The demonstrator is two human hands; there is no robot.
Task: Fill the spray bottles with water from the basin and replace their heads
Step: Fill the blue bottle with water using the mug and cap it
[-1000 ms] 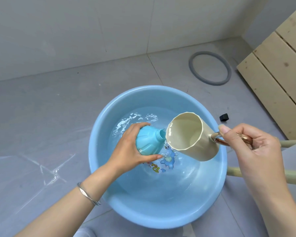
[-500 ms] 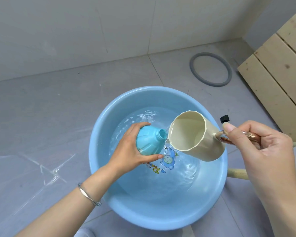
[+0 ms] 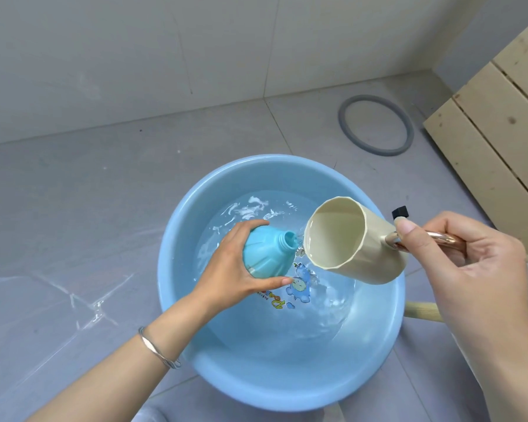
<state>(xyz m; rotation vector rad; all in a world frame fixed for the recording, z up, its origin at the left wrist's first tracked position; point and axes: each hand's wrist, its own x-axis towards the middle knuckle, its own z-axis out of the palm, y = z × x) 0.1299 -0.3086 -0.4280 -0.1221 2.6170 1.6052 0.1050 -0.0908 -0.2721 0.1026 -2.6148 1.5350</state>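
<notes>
Tilting cup (image 3: 354, 242), right hand (image 3: 470, 263); left hand (image 3: 229, 269) grips bottle (image 3: 269, 254).

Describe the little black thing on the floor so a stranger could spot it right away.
Find the big blue basin of water on the grey floor. Just outside its right rim, above the thumb tip of the right hand, sits a small black cube. It is the only dark, boxy thing; the grey ring farther back is round.
</notes>
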